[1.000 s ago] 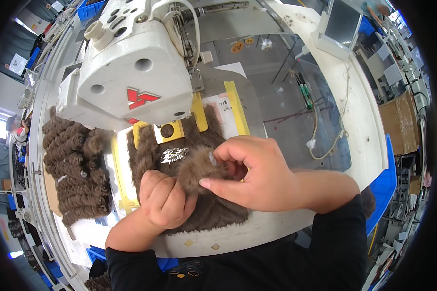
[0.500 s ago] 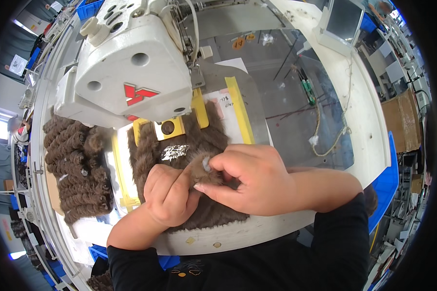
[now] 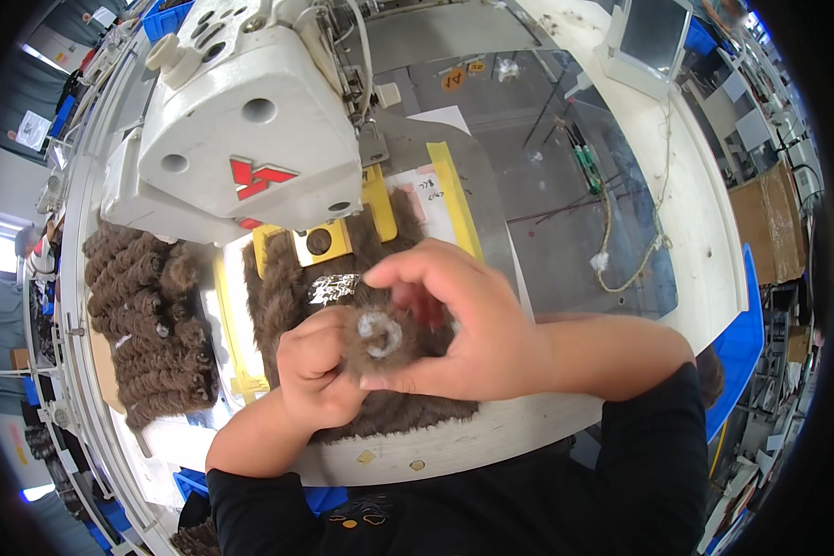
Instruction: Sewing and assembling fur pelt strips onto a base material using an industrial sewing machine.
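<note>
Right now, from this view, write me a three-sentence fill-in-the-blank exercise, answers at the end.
1. The left hand grips a small roll of brown ____.
2. The emblem on the white machine is coloured ____.
3. In the picture, the brown pile lies to the ____ of the yellow frame.

Missing words: fur; red; left.

By the tabletop's [image 3: 491, 437] near edge I have the left hand [image 3: 321, 366] curled, the right hand [image 3: 484, 324] arched, thumb and forefinger apart.
</note>
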`<state>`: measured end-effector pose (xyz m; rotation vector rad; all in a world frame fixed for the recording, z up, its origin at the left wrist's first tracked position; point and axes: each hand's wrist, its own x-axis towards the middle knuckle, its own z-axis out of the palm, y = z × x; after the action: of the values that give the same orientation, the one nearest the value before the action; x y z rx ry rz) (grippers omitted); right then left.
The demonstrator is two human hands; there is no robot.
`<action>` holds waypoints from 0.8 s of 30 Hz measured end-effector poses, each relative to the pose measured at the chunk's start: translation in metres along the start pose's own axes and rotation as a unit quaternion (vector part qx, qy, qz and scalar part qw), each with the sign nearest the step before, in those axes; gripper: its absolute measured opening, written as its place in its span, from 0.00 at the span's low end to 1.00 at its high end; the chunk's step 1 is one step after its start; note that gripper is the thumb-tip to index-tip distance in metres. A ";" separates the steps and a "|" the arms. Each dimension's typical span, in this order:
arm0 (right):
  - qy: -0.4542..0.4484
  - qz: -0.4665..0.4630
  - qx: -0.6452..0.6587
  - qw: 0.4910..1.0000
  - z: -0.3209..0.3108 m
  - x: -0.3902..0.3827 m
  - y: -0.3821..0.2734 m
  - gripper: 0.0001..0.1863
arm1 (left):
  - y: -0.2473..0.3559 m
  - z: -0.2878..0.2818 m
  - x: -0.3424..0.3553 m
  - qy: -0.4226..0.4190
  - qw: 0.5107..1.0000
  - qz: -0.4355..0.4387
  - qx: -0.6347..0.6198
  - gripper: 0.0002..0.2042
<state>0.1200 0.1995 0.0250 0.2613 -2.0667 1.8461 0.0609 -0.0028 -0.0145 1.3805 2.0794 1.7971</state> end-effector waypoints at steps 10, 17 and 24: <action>-0.092 -0.056 -0.008 0.994 -0.004 -0.011 0.015 0.13 | 0.003 0.002 0.003 -0.013 0.999 -0.024 -0.029 0.08; -0.080 -0.063 -0.008 0.995 -0.013 -0.008 0.011 0.11 | 0.006 0.006 0.005 -0.020 0.996 -0.066 -0.052 0.11; -0.126 0.192 -0.052 0.972 -0.034 0.021 0.019 0.16 | 0.013 0.012 0.011 0.017 0.994 -0.095 -0.059 0.11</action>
<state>0.0985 0.2371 0.0182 0.0739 -2.5278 1.9946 0.0683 0.0122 -0.0021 1.0904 2.0065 1.8422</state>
